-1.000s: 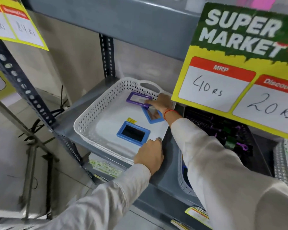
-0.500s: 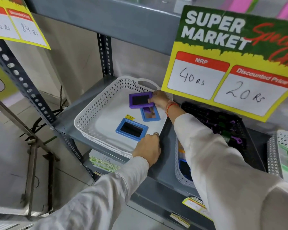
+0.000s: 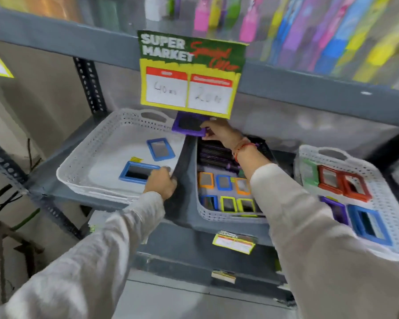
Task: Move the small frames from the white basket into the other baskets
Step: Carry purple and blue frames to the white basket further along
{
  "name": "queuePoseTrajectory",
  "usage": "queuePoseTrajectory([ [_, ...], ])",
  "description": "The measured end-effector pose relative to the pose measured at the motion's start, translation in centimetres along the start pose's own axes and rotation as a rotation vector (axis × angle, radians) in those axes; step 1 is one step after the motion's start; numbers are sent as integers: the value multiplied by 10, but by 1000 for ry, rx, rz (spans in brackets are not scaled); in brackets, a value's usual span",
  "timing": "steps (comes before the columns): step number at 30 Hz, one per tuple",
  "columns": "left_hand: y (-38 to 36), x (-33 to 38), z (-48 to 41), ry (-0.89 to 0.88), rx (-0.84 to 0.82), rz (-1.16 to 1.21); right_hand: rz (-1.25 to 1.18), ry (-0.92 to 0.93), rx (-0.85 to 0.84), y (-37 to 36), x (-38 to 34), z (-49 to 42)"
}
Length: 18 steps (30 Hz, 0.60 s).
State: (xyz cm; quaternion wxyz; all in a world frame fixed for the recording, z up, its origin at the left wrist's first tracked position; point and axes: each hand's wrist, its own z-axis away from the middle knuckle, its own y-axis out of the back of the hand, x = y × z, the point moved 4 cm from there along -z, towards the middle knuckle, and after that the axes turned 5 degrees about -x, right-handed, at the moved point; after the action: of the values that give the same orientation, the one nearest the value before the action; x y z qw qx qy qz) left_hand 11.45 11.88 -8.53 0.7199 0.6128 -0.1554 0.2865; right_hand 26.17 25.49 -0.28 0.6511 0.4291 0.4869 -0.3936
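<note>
The white basket (image 3: 83,162) sits at the left of the grey shelf and holds two blue small frames, one at its front (image 3: 137,172) and one further back (image 3: 160,149). My right hand (image 3: 219,132) grips a purple frame (image 3: 189,126), lifted over the basket's back right corner. Resting on the basket's front right rim, my left hand (image 3: 161,185) grips it. The middle basket (image 3: 202,203) carries several orange, blue and yellow frames. The right basket (image 3: 382,192) holds green, red, purple and blue frames.
A yellow and green price sign (image 3: 191,72) hangs from the upper shelf edge, just above the purple frame. A perforated metal upright (image 3: 90,86) stands behind the white basket. Colourful packages fill the shelf above. A small price tag (image 3: 234,244) hangs below the middle basket.
My right hand lifted the purple frame off the white basket's floor and carried it right, to the basket's back corner. The view pulled back and shifted right, revealing the other baskets.
</note>
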Motion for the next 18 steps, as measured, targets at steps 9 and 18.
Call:
queuePoseTrajectory([
  [9, -11, 110, 7, -120, 199, 37, -120, -43, 388, 160, 30, 137],
  [18, -110, 269, 51, -446, 36, 185, -92, -80, 858, 279, 103, 241],
])
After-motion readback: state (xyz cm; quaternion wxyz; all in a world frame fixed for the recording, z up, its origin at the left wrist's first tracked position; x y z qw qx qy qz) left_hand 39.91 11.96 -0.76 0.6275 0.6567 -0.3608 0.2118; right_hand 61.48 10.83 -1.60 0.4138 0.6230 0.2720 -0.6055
